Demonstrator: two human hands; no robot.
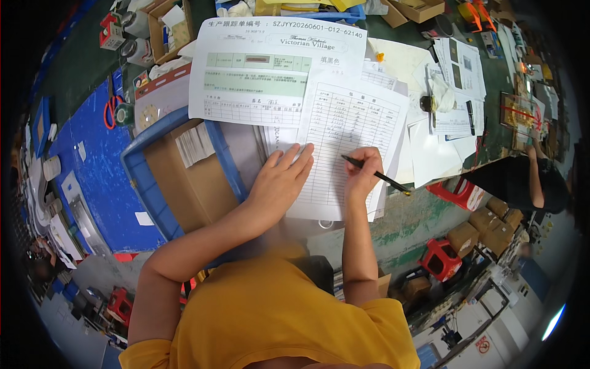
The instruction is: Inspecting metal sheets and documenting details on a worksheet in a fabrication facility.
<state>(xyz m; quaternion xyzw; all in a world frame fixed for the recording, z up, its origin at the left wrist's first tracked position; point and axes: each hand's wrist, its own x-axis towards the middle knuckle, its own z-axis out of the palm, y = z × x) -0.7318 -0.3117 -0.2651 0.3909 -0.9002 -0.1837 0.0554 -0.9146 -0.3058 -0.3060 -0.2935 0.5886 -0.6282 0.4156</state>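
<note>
Nearby: blue bin left of ruled form, papers right.

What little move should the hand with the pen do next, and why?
Maybe make a small pen stroke on the lined sheet: the right hand holds the black pen with its tip pointing at the rows, and the left hand lies over the sheet's left edge, perhaps steadying it.

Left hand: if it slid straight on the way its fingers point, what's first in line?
The left hand would likely first cross the ruled form ahead of its fingertips, then the sheet with the green block. Height above the paper is hard to judge.
</note>
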